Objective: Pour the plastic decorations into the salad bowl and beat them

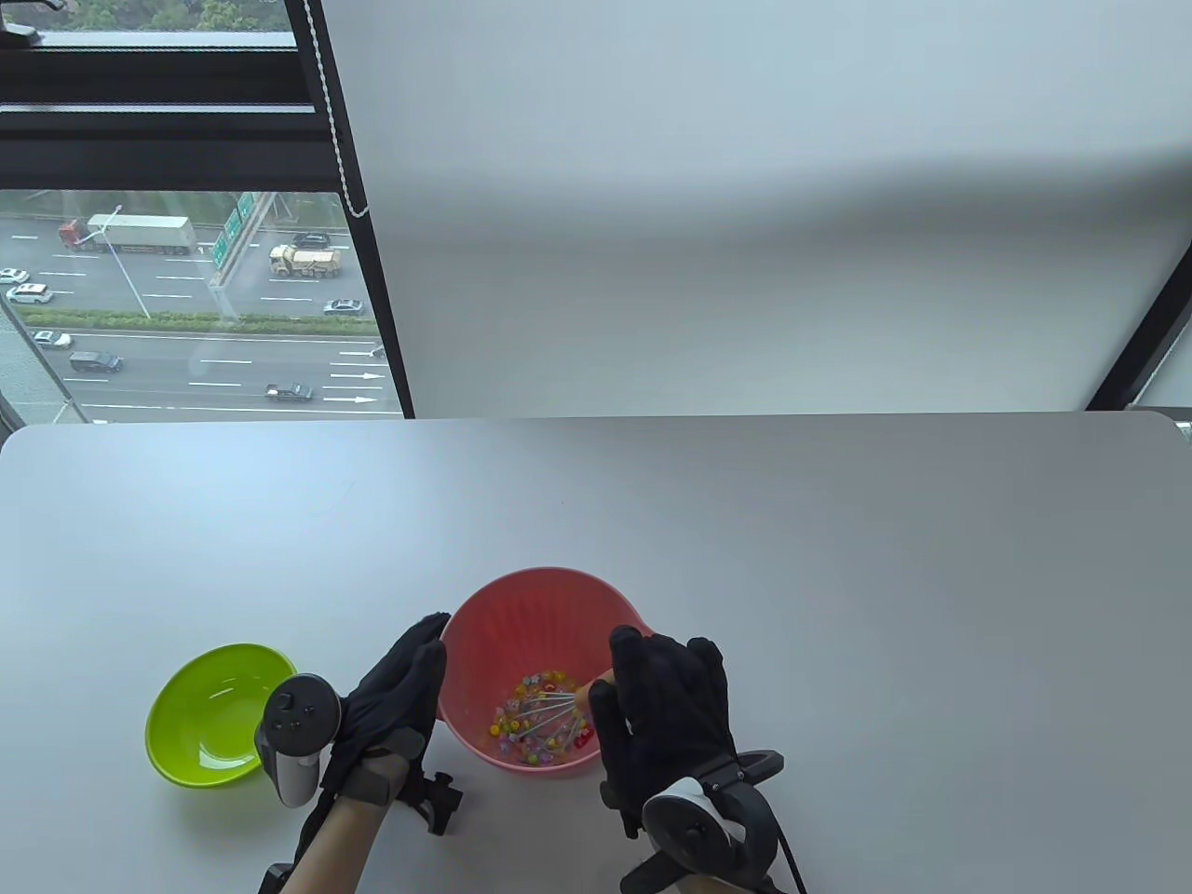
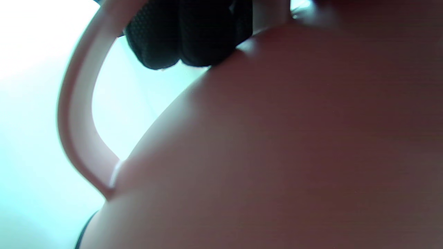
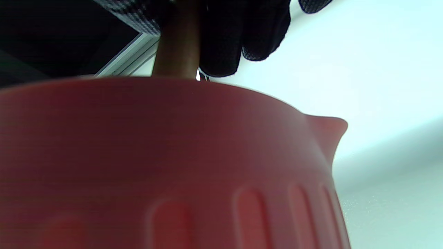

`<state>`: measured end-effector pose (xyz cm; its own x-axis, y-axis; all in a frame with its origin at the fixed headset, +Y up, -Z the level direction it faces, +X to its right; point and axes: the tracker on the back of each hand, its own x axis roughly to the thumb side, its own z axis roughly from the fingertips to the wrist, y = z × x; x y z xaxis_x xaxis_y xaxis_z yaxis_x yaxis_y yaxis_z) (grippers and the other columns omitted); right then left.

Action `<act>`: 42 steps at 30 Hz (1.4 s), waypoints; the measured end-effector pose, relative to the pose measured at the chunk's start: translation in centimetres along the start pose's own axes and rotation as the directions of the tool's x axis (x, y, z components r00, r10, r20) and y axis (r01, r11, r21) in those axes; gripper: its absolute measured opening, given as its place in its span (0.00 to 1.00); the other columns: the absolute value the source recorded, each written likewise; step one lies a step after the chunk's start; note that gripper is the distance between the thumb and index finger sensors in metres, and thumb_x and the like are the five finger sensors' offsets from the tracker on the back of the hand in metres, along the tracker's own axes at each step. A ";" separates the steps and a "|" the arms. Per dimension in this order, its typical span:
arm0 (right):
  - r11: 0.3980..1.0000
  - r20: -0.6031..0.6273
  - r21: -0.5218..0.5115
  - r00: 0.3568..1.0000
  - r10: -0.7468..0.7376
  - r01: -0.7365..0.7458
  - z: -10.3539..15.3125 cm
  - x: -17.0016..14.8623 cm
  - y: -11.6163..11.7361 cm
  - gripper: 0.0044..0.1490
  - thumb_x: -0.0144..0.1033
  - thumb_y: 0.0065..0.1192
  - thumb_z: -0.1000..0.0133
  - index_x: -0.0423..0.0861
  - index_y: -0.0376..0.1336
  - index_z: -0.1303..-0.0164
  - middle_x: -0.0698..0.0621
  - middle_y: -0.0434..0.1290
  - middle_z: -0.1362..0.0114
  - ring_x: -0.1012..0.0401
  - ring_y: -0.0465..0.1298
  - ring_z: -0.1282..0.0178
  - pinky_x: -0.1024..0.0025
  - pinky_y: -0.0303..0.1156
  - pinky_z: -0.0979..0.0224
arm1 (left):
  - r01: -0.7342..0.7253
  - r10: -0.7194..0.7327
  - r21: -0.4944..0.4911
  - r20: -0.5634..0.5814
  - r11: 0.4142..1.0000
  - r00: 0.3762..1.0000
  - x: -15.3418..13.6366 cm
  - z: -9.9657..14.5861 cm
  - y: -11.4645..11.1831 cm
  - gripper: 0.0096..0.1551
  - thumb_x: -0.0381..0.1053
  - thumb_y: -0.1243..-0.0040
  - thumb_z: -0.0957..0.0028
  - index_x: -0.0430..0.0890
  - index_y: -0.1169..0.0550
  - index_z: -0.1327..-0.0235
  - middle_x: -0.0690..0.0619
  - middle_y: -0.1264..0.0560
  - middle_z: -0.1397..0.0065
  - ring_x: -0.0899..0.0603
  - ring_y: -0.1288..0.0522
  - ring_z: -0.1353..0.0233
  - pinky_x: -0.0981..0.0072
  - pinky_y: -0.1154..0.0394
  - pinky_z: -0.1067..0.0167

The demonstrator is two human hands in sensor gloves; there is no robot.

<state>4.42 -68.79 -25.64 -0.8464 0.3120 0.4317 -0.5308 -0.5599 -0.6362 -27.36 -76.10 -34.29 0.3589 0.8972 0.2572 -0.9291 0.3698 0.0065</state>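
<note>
Pink salad bowl (image 1: 535, 624) holds whisk (image 1: 549, 719), unlabelled

The salad bowl (image 1: 535, 624) stands on the desk (image 1: 838, 559), with the decorations (image 1: 540, 722) and whisk (image 1: 554, 715) inside. A smaller bowl (image 1: 219, 712) sits to its left. The left hand (image 1: 396, 694) lies between the two bowls; the right hand (image 1: 666, 712) is right of the salad bowl.

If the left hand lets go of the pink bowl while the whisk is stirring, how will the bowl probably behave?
The pink bowl looks like thin plastic, so it is probably light and may slide on the smooth table. It holds only a few beads, which add little weight. The whisk, pushed by the right hand, could tip it.
</note>
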 end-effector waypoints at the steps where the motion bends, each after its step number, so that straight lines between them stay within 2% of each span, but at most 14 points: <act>1: 1.000 0.004 -0.002 1.000 0.006 -0.006 0.0 0.0 0.0 0.39 0.61 0.52 0.35 0.59 0.46 0.16 0.62 0.73 0.32 0.57 0.69 0.26 0.49 0.51 0.16 | 0.000 0.000 0.000 0.000 1.000 1.000 0.0 0.0 0.0 0.38 0.71 0.56 0.38 0.47 0.29 0.26 0.50 0.23 0.45 0.36 0.25 0.37 0.35 0.42 0.26; 8: 0.999 0.059 0.010 0.997 0.051 -0.052 0.2 0.9 0.5 0.37 0.59 0.57 0.36 0.62 0.49 0.20 0.62 0.73 0.30 0.58 0.68 0.24 0.50 0.53 0.16 | 0.000 0.000 0.000 0.000 1.000 1.000 0.0 0.0 0.0 0.38 0.71 0.56 0.38 0.47 0.29 0.26 0.50 0.23 0.45 0.36 0.25 0.37 0.35 0.42 0.26; 21: 0.990 0.131 -0.021 0.981 0.140 -0.139 0.1 1.2 0.2 0.36 0.58 0.55 0.35 0.65 0.47 0.19 0.63 0.70 0.27 0.58 0.63 0.21 0.50 0.51 0.15 | -0.002 0.002 0.000 -0.001 1.000 1.000 0.0 0.0 0.0 0.38 0.71 0.56 0.39 0.47 0.29 0.26 0.50 0.23 0.45 0.36 0.25 0.37 0.35 0.42 0.26; 31: 0.990 0.114 -0.049 0.984 0.139 -0.134 -0.1 0.7 -0.5 0.36 0.57 0.49 0.34 0.65 0.44 0.17 0.61 0.69 0.28 0.57 0.62 0.21 0.50 0.49 0.15 | -0.002 0.002 0.000 -0.001 1.000 1.000 0.0 0.0 0.0 0.39 0.71 0.56 0.39 0.47 0.29 0.26 0.50 0.23 0.45 0.36 0.25 0.37 0.35 0.42 0.26; 42: 0.999 0.040 -0.024 0.998 0.042 -0.041 -0.2 0.2 -0.6 0.37 0.58 0.47 0.34 0.62 0.44 0.16 0.60 0.71 0.31 0.56 0.63 0.23 0.49 0.48 0.16 | -0.002 0.002 0.000 -0.001 1.000 1.000 0.0 0.0 0.0 0.38 0.71 0.56 0.39 0.47 0.29 0.26 0.50 0.23 0.45 0.36 0.25 0.37 0.35 0.42 0.26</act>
<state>4.55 -68.22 -25.30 -0.8653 0.2574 0.4302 -0.4969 -0.5537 -0.6682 -27.35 -76.11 -34.29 0.3576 0.8979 0.2566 -0.9296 0.3685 0.0057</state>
